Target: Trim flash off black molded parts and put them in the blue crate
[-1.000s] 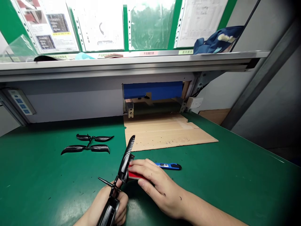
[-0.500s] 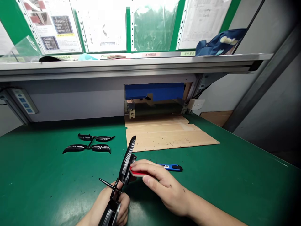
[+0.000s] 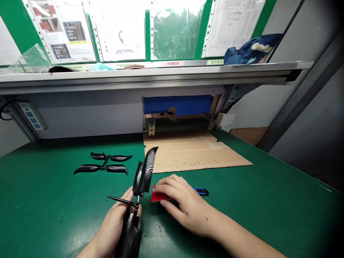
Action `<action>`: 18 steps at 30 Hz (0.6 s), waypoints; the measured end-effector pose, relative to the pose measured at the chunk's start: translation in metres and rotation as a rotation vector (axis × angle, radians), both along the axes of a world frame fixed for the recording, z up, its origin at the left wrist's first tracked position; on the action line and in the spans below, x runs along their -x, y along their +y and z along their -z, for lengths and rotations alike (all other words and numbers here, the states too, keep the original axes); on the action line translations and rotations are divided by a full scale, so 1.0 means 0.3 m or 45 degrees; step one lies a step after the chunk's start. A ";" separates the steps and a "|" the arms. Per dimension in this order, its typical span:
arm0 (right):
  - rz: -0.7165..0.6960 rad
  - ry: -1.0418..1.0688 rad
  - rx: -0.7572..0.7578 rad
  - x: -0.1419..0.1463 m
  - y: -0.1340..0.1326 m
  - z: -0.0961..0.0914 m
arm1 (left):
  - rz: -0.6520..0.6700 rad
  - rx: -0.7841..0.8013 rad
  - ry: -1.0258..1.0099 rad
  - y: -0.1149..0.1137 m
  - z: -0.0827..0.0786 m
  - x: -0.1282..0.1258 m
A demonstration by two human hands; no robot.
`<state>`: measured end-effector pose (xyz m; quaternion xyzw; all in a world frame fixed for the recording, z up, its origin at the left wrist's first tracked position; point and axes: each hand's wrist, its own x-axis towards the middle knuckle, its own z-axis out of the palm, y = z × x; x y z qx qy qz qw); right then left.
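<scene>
My left hand [image 3: 109,224] grips a glossy black moulded plastic part [image 3: 148,172] with several curved, ribbed blades joined by a thin runner. Its upper blades point away from me, and a thin stem sticks out to the left. In my right hand [image 3: 186,204] is a flat red pad [image 3: 158,195], pinched between thumb and fingers. A gap separates the pad from the black part. Behind my right hand lies a blue and black utility knife [image 3: 202,191], partly hidden by the fingers. The lower end of the black part runs out of view.
A similar black moulded part [image 3: 115,168] lies on the green table [image 3: 48,200] to the left. Flat cardboard [image 3: 188,154] extends from an opening under a blue flap [image 3: 177,105]. Small dark scraps dot the table. A metal shelf [image 3: 161,77] spans the back.
The red pad has come away from the black part and turned its red face more into view. My left hand has turned the part, spreading its upper blades apart, and shifted slightly left.
</scene>
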<state>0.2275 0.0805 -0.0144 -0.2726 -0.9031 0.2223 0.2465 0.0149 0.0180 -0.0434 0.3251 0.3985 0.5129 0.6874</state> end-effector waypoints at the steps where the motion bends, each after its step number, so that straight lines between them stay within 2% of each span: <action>1: 0.065 -0.077 -0.050 -0.001 0.006 0.009 | -0.021 -0.040 0.005 -0.003 -0.016 0.007; 3: 0.184 -0.094 -0.110 -0.001 0.023 0.030 | -0.020 -0.098 0.071 -0.008 -0.038 0.017; 4: 0.248 -0.015 -0.128 0.000 0.033 0.039 | 0.008 -0.108 0.154 -0.009 -0.044 0.021; 8: 0.454 0.503 -0.172 -0.007 0.065 0.043 | 0.286 0.035 0.499 -0.025 -0.044 0.020; 9: 0.424 0.558 -0.170 -0.011 0.067 0.035 | 0.340 0.052 0.615 -0.032 -0.043 0.021; 11: 0.227 0.495 -0.163 -0.018 0.061 0.017 | 0.415 0.018 0.891 -0.049 -0.043 0.027; 13: -0.038 0.295 -0.193 -0.019 0.040 0.002 | 0.511 -0.038 1.149 -0.063 -0.048 0.037; 15: -0.209 0.059 -0.299 -0.006 0.007 0.000 | 0.610 -0.061 1.297 -0.070 -0.060 0.044; 18: -0.247 -0.319 -0.442 0.035 -0.053 0.022 | 0.693 -0.121 1.346 -0.070 -0.087 0.030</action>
